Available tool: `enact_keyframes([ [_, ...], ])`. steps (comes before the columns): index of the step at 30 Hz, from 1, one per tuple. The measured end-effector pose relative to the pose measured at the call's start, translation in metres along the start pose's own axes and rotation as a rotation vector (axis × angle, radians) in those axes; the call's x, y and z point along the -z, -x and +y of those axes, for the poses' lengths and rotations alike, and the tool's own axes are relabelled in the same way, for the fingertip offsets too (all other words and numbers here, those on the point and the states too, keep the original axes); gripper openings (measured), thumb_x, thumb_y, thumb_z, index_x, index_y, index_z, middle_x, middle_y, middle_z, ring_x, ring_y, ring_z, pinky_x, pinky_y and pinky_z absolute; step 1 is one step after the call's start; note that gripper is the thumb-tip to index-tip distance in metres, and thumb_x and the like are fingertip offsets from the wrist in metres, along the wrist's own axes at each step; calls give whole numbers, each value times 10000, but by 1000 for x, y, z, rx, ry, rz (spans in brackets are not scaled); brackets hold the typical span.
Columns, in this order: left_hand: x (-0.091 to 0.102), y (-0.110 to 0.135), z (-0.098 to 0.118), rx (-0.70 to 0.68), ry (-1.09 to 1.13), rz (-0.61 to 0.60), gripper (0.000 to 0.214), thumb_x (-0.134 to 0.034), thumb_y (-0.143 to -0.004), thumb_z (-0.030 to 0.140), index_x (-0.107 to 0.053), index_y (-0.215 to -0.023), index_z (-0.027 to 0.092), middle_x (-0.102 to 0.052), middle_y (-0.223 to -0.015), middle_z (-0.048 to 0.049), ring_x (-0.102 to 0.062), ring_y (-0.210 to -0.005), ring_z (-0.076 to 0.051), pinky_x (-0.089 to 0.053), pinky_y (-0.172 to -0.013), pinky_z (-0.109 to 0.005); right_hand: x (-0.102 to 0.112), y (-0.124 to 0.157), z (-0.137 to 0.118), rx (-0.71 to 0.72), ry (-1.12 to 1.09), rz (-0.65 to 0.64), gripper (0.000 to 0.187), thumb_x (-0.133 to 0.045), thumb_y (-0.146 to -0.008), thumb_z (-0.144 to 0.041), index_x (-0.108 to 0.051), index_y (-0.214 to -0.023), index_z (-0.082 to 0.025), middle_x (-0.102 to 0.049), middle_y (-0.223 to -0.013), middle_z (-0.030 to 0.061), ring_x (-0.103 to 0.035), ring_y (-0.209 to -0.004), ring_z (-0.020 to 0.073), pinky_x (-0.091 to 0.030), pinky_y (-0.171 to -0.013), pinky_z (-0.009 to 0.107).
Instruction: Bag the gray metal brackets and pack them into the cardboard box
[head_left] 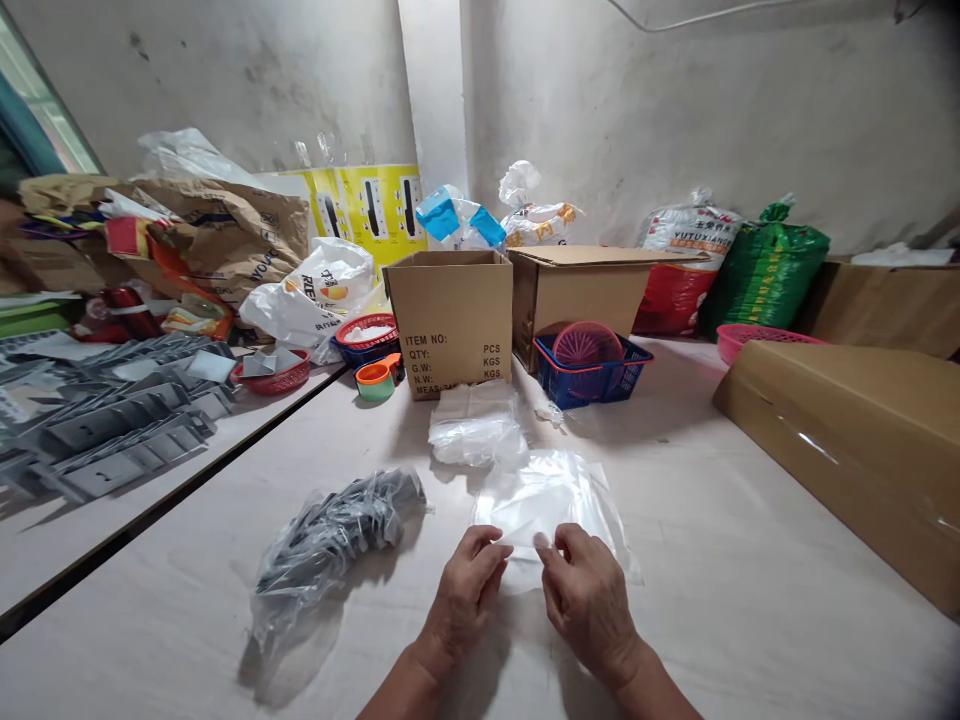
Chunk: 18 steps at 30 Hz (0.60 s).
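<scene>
My left hand and my right hand are side by side at the near edge of a clear plastic bag on the table. Each pinches that edge between thumb and fingers, with a short stretch of film between them. The bag seems to lie on more flat bags, but the layers are hard to tell apart. Behind it rests a folded stack of clear bags. To the left of my hands lies a filled clear bag with a row of grey pieces inside.
A printed cardboard box stands behind the bags, beside a blue basket. Orange and green tape rolls sit to its left. Many grey folded pieces cover the left table. A large carton occupies the right side.
</scene>
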<state>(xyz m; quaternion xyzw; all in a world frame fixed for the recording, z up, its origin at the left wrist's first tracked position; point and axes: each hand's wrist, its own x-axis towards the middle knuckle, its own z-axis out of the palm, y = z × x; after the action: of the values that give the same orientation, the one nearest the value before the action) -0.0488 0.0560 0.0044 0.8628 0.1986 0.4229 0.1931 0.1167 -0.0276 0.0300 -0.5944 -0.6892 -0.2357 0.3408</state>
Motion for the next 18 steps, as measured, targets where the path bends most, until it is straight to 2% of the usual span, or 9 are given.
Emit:
enact_keyframes([
  [9,0,-2,-4,-43,-23,-1,320,-452,-829,46,-504,-1116,176,-557,-1024,-98,-560,-983,-177,-504,-822,-298,-3,2,1,-28,-19,-53,285,-407,-806,-93,-618,-991,-147,-469,-826,77,-424,-682,170,-337,-604,281],
  [18,5,-6,-9,-71,-96,79,301,-470,-823,51,-530,-1089,180,-584,-981,-87,-563,-978,-182,-513,-800,-297,-9,4,2,-26,-62,-77,310,-409,-769,-60,-617,-972,-165,-474,-905,99,-432,-653,154,-375,-592,274],
])
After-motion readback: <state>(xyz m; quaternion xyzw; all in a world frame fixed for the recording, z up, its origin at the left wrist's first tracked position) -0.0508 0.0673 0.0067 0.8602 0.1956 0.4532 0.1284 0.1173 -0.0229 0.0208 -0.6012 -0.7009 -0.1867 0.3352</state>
